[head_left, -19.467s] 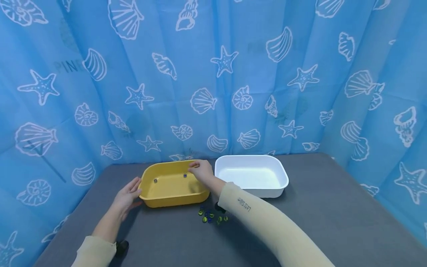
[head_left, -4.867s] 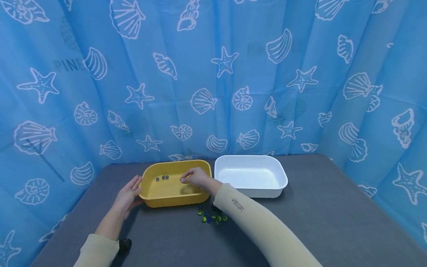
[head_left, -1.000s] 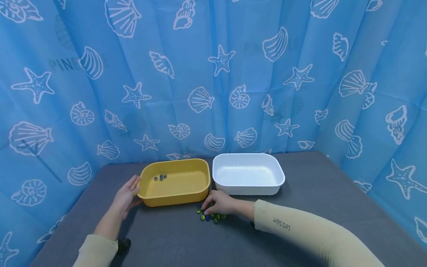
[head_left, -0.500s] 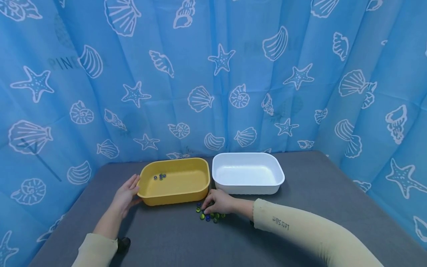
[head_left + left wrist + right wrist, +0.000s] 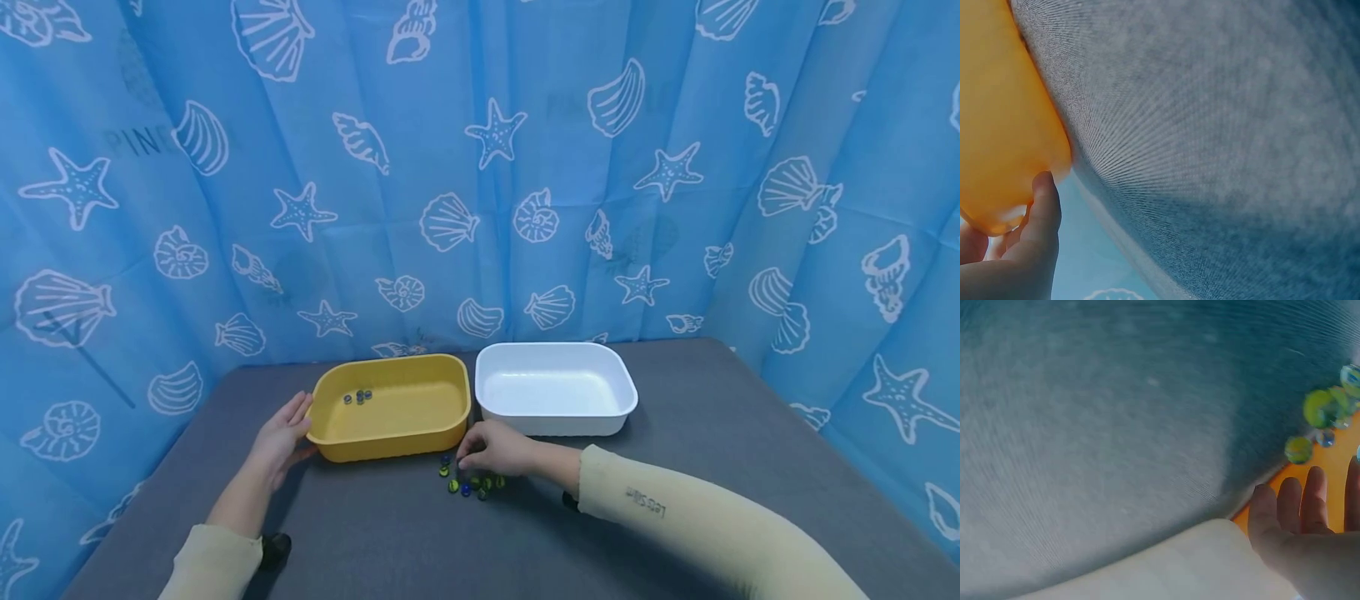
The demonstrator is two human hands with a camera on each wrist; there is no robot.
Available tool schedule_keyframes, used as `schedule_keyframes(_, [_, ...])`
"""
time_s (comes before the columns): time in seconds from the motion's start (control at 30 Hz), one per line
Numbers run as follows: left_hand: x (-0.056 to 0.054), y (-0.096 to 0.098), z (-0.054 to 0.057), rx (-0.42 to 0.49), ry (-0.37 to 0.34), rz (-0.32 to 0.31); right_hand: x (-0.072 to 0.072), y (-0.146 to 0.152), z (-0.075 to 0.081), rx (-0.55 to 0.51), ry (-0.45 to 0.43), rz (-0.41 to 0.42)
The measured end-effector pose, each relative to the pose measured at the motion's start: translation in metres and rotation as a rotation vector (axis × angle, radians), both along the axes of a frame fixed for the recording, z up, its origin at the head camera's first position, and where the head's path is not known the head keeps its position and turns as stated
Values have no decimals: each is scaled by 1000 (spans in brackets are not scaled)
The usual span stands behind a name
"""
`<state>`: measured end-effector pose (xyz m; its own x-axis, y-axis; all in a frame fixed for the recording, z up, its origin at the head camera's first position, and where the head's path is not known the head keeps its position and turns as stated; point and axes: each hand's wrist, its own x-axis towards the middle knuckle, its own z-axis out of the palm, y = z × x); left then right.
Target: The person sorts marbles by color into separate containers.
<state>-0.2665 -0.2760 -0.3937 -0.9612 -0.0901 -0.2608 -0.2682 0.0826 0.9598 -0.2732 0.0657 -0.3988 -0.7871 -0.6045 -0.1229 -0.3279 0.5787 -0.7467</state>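
My left hand (image 5: 279,437) rests on the left end of a yellow bin (image 5: 390,450). In the left wrist view, its fairly straight fingers (image 5: 1045,200) touch the bin's outer wall. Several small dark marbles (image 5: 358,397) lie together inside the bin near its left side. My right hand (image 5: 495,447) is low over the table in front of the bins. Its thumb and forefinger pinch a dark marble (image 5: 461,467), partly hidden by the fingers. Below and beside it lie several yellow-green marbles (image 5: 453,486) and a blue marble (image 5: 466,490).
A white bin (image 5: 557,425) stands just right of the yellow one, at the back of the grey cloth-covered table (image 5: 390,542). Behind the table hangs a blue curtain (image 5: 480,250) with white shell prints. Beige sleeves cover both forearms.
Since about five seconds ago, my right hand has left the yellow bin, where another marble now lies, and moved to the loose marbles. In the last second it has risen slightly; my left hand stays put.
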Motion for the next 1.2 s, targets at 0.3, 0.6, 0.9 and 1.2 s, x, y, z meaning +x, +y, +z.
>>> schedule_keyframes(0.3, [-2, 0, 1, 13, 9, -12, 5, 1, 23, -107, -19, -46])
schedule_keyframes(0.6, [-2, 1, 1, 3, 15, -8, -1, -3, 38, -268, 47, -101])
schedule_keyframes(0.9, [-2, -1, -2, -2, 10, -6, -10, -21, 40, -331, 22, -150])
schedule_keyframes(1.2, [0, -1, -3, -16, 24, -4, -28, -43, 31, -364, -57, -243])
